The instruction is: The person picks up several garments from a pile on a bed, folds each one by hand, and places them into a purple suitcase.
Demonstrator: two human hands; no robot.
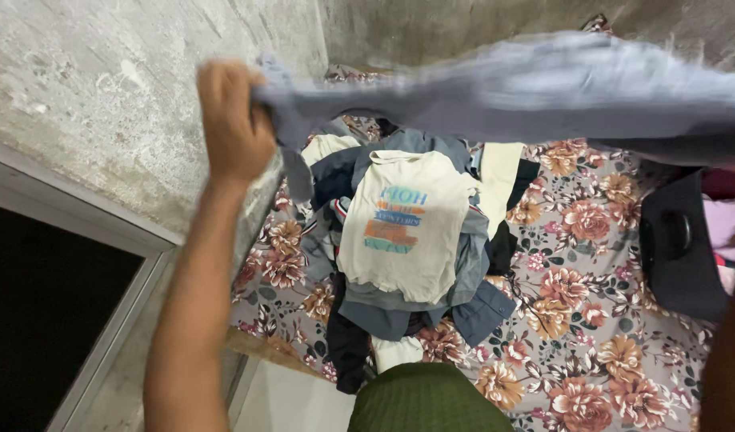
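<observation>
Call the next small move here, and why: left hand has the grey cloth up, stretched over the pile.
Probably lower the grey garment toward the floral bedsheet beside the clothes pile. The left hand grips one end high and the cloth stretches taut and motion-blurred to the right edge, where only a forearm shows; the right hand is out of view. The open sheet right of the pile looks like the nearest flat spot.

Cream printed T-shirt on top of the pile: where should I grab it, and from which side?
Grip the cream T-shirt at its shoulders beside the collar, coming from above at the far end. It lies flat, face up, on the clothes pile, collar away from you, uncovered.
</observation>
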